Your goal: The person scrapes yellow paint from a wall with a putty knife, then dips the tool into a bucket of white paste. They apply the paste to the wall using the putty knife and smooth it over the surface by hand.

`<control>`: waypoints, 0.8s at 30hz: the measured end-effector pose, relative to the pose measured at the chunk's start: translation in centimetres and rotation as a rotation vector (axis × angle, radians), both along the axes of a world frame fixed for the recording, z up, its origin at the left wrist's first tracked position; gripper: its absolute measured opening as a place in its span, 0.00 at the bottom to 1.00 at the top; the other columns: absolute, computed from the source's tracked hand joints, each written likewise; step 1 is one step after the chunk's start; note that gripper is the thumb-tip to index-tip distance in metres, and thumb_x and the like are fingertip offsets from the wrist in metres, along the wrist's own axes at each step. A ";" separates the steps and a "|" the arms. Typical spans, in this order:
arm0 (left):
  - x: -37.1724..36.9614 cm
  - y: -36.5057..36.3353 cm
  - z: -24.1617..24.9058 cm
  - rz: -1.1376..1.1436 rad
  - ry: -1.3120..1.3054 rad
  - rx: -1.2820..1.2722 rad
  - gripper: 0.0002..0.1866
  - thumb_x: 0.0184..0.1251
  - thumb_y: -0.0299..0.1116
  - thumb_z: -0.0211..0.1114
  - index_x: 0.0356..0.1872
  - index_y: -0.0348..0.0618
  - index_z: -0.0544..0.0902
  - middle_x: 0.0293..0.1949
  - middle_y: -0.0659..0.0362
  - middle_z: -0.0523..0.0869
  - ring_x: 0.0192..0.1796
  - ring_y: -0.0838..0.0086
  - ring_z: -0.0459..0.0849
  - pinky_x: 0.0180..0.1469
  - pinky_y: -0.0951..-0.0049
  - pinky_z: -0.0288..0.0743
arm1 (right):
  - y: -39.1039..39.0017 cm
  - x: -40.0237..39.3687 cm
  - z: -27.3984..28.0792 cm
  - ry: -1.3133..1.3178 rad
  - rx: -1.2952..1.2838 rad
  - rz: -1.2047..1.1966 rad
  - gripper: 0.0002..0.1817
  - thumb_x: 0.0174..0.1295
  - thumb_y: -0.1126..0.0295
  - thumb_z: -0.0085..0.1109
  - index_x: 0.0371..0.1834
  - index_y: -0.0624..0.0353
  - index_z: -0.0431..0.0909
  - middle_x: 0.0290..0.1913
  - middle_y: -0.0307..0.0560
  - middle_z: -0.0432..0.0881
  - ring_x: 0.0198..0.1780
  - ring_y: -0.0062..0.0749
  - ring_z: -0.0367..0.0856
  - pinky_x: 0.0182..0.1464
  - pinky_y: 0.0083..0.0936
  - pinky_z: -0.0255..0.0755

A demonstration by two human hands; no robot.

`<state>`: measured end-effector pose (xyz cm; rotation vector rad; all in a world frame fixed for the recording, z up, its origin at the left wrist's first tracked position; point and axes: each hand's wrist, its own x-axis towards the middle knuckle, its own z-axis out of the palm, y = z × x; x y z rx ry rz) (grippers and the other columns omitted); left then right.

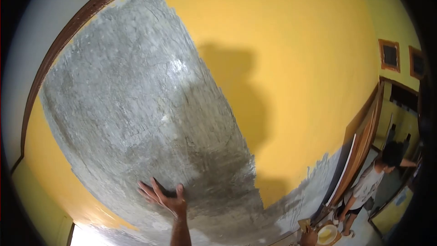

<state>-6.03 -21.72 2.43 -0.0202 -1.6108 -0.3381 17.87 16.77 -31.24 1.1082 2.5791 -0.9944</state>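
Note:
My left hand [165,197] is raised toward the grey, wet-looking coated wall [127,77], its fingers spread and the back of the hand toward me. The palm appears to be at the wall, but contact is hard to tell. At the bottom edge my right hand [308,236] is closed around a small flat tan tool [304,223], whose exact kind I cannot make out. Right beside that hand is a round bowl [327,235] with something yellowish in it.
Yellow wall [282,64] borders the grey coating, with my shadow on it. To the right a person [366,184] in a light shirt stands by a doorway and a wooden door [359,155]. Brown trim [59,45] runs along the ceiling.

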 end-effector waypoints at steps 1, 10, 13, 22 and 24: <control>0.1 0.7 2.2 -0.030 -0.037 0.010 0.46 0.62 0.67 0.64 0.75 0.47 0.67 0.80 0.41 0.51 0.81 0.39 0.44 0.72 0.26 0.34 | 0.5 0.5 -1.0 0.019 0.016 -0.005 0.29 0.67 0.55 0.55 0.70 0.52 0.71 0.66 0.57 0.77 0.61 0.54 0.80 0.59 0.48 0.75; -0.6 10.7 13.9 -0.079 -0.060 -0.157 0.44 0.57 0.63 0.70 0.72 0.49 0.73 0.81 0.47 0.53 0.82 0.46 0.45 0.69 0.19 0.27 | 6.7 1.1 -5.7 0.111 0.034 0.016 0.29 0.67 0.55 0.56 0.70 0.51 0.70 0.65 0.57 0.78 0.60 0.55 0.80 0.59 0.49 0.75; -1.4 12.7 12.3 -0.049 -0.052 -0.165 0.43 0.63 0.64 0.64 0.73 0.49 0.71 0.81 0.44 0.50 0.82 0.43 0.43 0.70 0.20 0.28 | 8.0 1.2 -7.3 0.141 0.024 0.028 0.29 0.67 0.56 0.56 0.71 0.51 0.70 0.64 0.57 0.78 0.60 0.55 0.80 0.59 0.49 0.75; -2.7 15.0 5.9 0.049 -0.020 -0.210 0.40 0.72 0.61 0.51 0.77 0.47 0.63 0.81 0.42 0.49 0.82 0.42 0.44 0.72 0.25 0.28 | 10.3 2.1 -12.3 0.171 -0.006 0.050 0.29 0.66 0.56 0.56 0.71 0.50 0.70 0.63 0.58 0.79 0.59 0.56 0.80 0.59 0.50 0.74; -3.0 14.9 5.7 0.083 -0.031 -0.199 0.40 0.72 0.61 0.51 0.77 0.47 0.63 0.81 0.43 0.49 0.82 0.43 0.44 0.73 0.26 0.28 | 10.7 2.7 -14.0 0.172 -0.005 0.048 0.29 0.66 0.56 0.56 0.71 0.50 0.70 0.63 0.58 0.79 0.59 0.57 0.80 0.59 0.50 0.74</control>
